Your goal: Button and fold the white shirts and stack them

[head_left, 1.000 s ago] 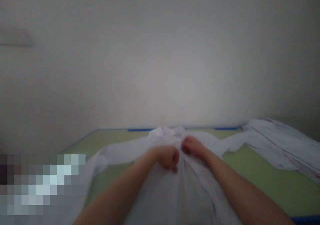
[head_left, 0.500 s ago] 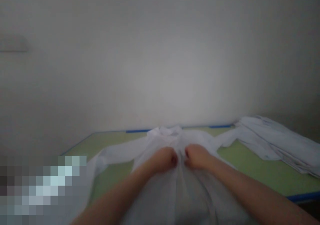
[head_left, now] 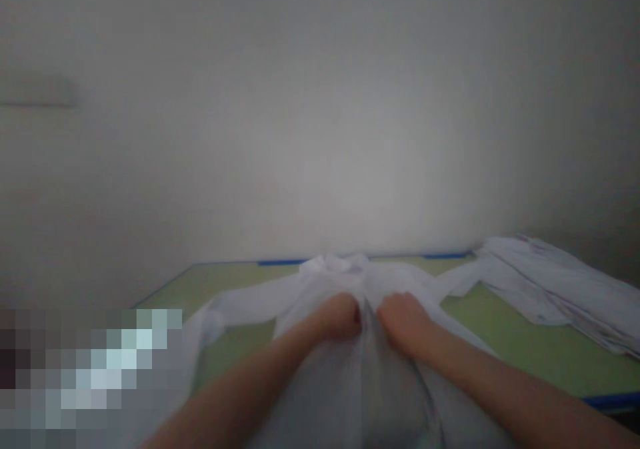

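Observation:
A white long-sleeved shirt [head_left: 320, 382] lies spread with its collar toward the wall and its front edges running down the middle. My left hand [head_left: 343, 317] is closed at the left front edge, just below the collar, and seems to pinch the cloth. Across the opening, my right hand [head_left: 406, 319] is curled with knuckles up on the right front edge of the same shirt. The fingertips of both hands are largely hidden. One sleeve stretches out to the left, the other to the right.
Beneath is a green table [head_left: 540, 349] with blue edging, set against a pale wall [head_left: 320, 116]. A pile of white garments [head_left: 560, 289] lies at the right, touching the right sleeve. The lower left corner is pixelated. A pale fixture [head_left: 37, 90] is on the wall at upper left.
My right hand has shifted slightly right, away from my left, and turned knuckles up. The gap between the hands is a little wider. The whole view has moved slightly.

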{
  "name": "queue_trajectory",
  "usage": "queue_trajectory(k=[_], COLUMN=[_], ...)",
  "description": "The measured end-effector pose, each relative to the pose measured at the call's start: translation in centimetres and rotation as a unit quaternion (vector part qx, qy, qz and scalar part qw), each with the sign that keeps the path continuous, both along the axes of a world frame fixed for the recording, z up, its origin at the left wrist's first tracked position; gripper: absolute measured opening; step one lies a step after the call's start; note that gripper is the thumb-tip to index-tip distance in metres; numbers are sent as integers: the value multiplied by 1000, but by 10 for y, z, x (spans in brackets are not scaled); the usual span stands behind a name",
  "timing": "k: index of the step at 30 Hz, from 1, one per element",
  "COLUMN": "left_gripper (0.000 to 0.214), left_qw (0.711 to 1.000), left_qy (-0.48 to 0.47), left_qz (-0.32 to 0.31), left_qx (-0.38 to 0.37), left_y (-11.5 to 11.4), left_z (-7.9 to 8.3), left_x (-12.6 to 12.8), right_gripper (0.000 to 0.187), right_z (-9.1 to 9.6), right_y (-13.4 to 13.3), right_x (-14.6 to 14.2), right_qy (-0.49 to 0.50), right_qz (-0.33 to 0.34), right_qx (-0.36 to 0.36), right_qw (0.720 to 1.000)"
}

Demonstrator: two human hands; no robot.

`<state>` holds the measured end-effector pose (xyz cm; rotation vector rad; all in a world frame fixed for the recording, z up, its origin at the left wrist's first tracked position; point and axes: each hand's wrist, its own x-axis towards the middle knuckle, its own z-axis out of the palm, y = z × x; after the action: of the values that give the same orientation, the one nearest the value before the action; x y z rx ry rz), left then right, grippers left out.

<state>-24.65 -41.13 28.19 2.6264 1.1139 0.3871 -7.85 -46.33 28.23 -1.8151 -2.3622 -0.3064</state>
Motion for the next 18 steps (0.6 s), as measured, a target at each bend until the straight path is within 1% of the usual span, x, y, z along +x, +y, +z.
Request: queue_trajectory(k=[1, 2, 3, 6, 8, 10, 13, 16, 18], left_gripper=[10, 10, 11, 15, 19, 22, 21, 22, 25], left_qw=[1000, 999, 999, 994, 985, 970, 947, 929, 924], left_qy=[7, 9, 5, -43, -86, -122, -168, -203, -214], left_qz=[-1, -3, -3, 7, 17, 19, 5, -11, -16], left_qx=[-18, -34, -48, -96, -150, -209, -275, -310, -316], left_y=[0, -1, -1, 1, 4, 6, 6, 3, 1], left_z=[3, 6, 9, 11, 4, -8, -30, -47, -51], left_x=[0, 0, -1, -2, -2, 0, 5, 9, 9], right_gripper=[14, 16, 18, 23, 24, 26, 25, 19, 15], right_z=[6, 11, 17, 28, 29, 25, 9, -9, -19], right_y=[-1, 0, 0, 5, 8, 8, 5, -1, -7], right_x=[3, 6, 9, 17, 18, 16, 11, 8, 7], right_qy=[-28, -34, -14, 90, 164, 224, 290, 329, 344], right_qz=[-19, -33, -38, -44, -42, -37, -26, -21, -24], right_qx=[0, 2, 5, -17, -22, -18, -29, -50, -44], right_qw=[999, 999, 999, 995, 985, 974, 956, 943, 938])
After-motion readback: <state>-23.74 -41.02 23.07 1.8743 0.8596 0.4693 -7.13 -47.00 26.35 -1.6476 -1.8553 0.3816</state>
